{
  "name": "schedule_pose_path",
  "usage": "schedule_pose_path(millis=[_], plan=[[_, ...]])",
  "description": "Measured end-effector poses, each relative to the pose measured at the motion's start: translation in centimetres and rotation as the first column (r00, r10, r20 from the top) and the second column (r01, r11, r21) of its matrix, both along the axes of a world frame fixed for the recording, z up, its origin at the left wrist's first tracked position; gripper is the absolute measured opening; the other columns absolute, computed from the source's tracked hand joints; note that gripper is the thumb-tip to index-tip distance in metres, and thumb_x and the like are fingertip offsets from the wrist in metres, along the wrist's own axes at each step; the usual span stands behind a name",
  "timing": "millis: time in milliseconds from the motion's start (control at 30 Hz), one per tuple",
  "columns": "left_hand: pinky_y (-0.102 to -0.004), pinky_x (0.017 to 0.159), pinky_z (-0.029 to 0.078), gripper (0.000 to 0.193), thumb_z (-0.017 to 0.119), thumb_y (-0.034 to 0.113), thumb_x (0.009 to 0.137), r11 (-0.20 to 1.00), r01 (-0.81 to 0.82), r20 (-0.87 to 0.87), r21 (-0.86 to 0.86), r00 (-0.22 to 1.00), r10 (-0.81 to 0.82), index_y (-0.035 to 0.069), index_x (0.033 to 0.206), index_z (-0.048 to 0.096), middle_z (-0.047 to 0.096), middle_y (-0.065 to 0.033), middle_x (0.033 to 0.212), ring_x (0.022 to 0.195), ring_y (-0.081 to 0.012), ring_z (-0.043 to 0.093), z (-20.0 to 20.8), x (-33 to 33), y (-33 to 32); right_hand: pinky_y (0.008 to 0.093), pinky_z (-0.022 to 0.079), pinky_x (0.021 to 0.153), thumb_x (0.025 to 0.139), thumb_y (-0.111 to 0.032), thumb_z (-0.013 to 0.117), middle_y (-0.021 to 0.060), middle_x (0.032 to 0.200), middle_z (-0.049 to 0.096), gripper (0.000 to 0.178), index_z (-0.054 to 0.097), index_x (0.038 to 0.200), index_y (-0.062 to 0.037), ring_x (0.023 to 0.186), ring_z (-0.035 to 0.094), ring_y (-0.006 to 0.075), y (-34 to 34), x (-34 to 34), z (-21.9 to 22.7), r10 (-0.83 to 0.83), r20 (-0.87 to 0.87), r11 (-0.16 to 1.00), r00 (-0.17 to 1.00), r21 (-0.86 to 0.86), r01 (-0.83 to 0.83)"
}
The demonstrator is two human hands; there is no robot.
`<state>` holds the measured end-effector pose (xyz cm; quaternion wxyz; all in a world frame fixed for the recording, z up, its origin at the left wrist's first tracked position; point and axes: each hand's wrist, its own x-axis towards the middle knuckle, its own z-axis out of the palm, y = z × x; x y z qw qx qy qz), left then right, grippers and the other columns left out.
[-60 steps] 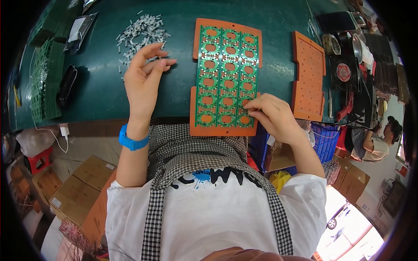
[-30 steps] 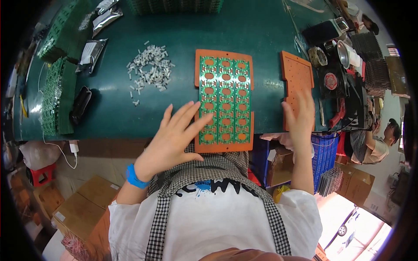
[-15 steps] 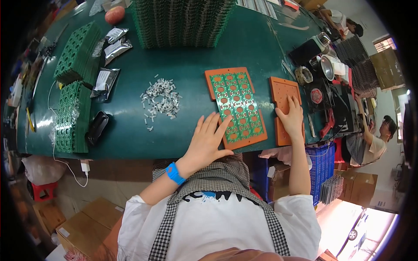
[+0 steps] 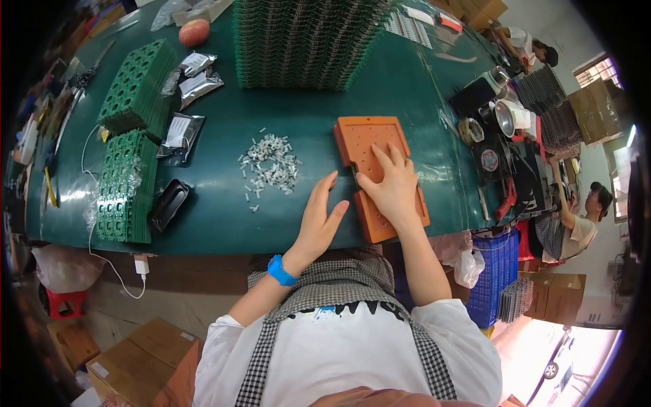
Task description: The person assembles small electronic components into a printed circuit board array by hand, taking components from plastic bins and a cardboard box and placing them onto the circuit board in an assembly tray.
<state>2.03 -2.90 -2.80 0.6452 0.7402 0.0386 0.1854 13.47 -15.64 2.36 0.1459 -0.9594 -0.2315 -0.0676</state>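
An orange fixture plate (image 4: 363,139) with small holes lies near the front of the green table, stacked over a second orange plate so that the green circuit board panel is hidden. My right hand (image 4: 392,184) rests on this top plate, palm down with the fingers spread. Just left of the plates hovers my left hand (image 4: 320,216), thumb apart from the fingers and nothing in it. A blue band circles my left wrist. Farther left lies a loose pile of small white parts (image 4: 272,163).
Green circuit board panels stand stacked at left (image 4: 122,190) and in a tall pile (image 4: 305,47) at the back. Silver packets (image 4: 182,136) and a black tray (image 4: 169,205) lie by the left stack. A red-handled tool (image 4: 506,199) and a metal bowl (image 4: 506,118) sit right. Other people work beyond.
My right hand has brought the orange plate left and laid it over the circuit board panel. My left hand has come off the panel. The view has shifted slightly.
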Motion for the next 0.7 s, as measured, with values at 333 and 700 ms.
schedule_pose_path(millis=[333, 700], plan=[[-0.0394, 0.105, 0.035, 0.052, 0.054, 0.021, 0.096, 1.0, 0.006, 0.02, -0.001, 1.0, -0.006, -0.002, 0.139, 0.036, 0.045, -0.0209, 0.133, 0.124, -0.032, 0.045, -0.1, 0.8, -0.1, 0.0543, 0.033, 0.101, 0.074, -0.045, 0.067, 0.0158, 0.145, 0.039, 0.068, 0.053, 0.134, -0.0167, 0.123, 0.038, 0.0448, -3.8, 2.7, -2.0, -0.043, 0.011, 0.999, 0.999, 0.024, 0.042], [-0.0605, 0.106, 0.023, 0.098, 0.078, 0.039, 0.069, 0.743, 0.132, -0.106, 0.656, 0.991, -0.083, 0.011, 0.146, 0.026, 0.036, -0.0228, 0.132, 0.128, -0.0411, 0.034, 0.6, -0.1, -3.3, 0.0496, 0.041, 0.092, 0.08, -0.026, 0.067, 0.0144, 0.12, 0.055, 0.033, 0.066, 0.108, -0.0089, 0.113, 0.048, 0.0392, -13.0, 6.0, -3.4, -0.004, 0.384, 0.977, 0.923, -0.194, 0.085]])
